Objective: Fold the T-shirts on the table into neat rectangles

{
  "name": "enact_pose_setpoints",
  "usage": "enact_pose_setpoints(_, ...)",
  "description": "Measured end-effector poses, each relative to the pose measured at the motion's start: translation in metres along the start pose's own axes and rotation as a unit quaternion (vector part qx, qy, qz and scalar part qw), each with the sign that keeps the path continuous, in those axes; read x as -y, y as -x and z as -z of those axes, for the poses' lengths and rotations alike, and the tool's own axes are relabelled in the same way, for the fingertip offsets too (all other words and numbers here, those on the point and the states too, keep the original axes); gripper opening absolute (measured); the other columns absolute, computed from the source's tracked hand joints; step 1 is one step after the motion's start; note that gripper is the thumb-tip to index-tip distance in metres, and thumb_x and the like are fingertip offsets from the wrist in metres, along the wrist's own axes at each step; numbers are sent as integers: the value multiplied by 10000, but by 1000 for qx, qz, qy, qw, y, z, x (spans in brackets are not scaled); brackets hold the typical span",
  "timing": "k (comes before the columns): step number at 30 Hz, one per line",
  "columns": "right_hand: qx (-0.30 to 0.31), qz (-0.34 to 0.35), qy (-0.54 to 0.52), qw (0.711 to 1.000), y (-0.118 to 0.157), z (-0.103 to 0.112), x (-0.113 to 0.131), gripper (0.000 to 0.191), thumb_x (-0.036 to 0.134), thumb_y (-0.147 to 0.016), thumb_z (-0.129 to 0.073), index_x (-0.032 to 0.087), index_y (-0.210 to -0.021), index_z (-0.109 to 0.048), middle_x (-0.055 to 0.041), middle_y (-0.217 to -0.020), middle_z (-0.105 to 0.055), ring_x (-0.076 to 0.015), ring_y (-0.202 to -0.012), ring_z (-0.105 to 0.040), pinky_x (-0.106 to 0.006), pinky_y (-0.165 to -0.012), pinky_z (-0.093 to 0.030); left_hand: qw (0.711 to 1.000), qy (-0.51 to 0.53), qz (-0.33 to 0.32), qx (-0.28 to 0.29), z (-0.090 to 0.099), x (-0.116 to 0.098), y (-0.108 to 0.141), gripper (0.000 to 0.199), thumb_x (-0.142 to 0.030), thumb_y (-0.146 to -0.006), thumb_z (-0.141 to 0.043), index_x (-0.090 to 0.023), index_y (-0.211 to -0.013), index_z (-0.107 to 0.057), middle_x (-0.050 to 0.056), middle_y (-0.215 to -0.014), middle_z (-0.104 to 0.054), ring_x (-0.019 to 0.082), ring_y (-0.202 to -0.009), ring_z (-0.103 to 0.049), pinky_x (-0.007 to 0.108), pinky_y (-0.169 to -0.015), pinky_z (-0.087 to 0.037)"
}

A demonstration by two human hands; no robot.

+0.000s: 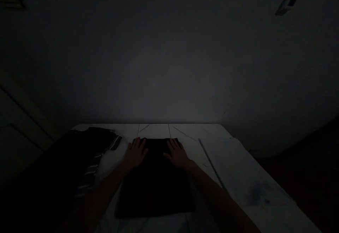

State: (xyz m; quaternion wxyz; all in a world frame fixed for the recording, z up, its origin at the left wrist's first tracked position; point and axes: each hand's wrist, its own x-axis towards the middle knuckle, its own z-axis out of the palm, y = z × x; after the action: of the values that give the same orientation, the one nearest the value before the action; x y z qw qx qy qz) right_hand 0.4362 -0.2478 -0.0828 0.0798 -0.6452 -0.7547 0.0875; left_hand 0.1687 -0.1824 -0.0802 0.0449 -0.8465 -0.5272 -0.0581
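Observation:
A piece of black cloth (156,190), folded into a flat rectangle, lies on the white marbled table (227,148). It looks like a garment, but the dim light hides its details. My left hand (136,152) rests flat on its far left corner with the fingers spread. On the far right corner lies my right hand (178,153), palm down, fingers also apart. Neither hand grips anything. To the left, a dark garment with white stripes along its edge (79,159) is spread over the table, its near part lost in shadow.
A plain wall (169,67) rises behind the table's far edge. High on the right it carries a switch or socket (287,4). A dark seam or thin strip (213,164) runs along the tabletop right of my right hand. Panelled furniture or a door (23,120) stands at the left.

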Motion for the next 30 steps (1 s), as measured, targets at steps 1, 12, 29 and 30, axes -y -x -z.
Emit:
enact_pose_setpoints(1, 15, -9, 0, 1000, 1, 4, 2, 838, 684, -998, -261, 117, -1613, -214, -157, -1683, -113, -320, -1562, -74, -551, -1238, -71, 1000, -5, 4, 4, 5, -3, 2, 595, -450, -1030, -388, -168, -1555, -391, 226, -1626, -318, 367, -1509, -298, 616, -1159, -288)
enact_pose_setpoints(12, 46, 41, 4, 998, 78, 3, 37, 756, 618, -1012, -331, 151, -1603, -267, -140, -1668, -227, -341, -1548, -151, -591, -1225, -116, 996, 11, -79, 48, 19, -44, 92, 580, -440, -1031, -372, -189, -1554, -393, 180, -1630, -332, 370, -1509, -297, 651, -1170, -256)
enact_pose_setpoints(29, 14, -218, -554, 804, 224, -1, 20, 511, 642, -836, -611, 145, -933, -683, 34, -557, -569, -111, -471, -501, -229, -453, -349, 977, 48, -205, 30, 20, -109, 102, 558, -469, -1059, -270, -249, -1562, -369, 131, -1640, -343, 334, -1519, -282, 652, -1168, -267)
enact_pose_setpoints(30, 16, -217, -566, 795, 224, -2, 26, 505, 623, -811, -650, 143, -964, -679, 42, -549, -565, -108, -466, -496, -226, -452, -347, 977, 46, -205, 28, 17, -113, 101, 558, -467, -1058, -272, -244, -1558, -378, 136, -1635, -352, 335, -1516, -290, 654, -1167, -266)
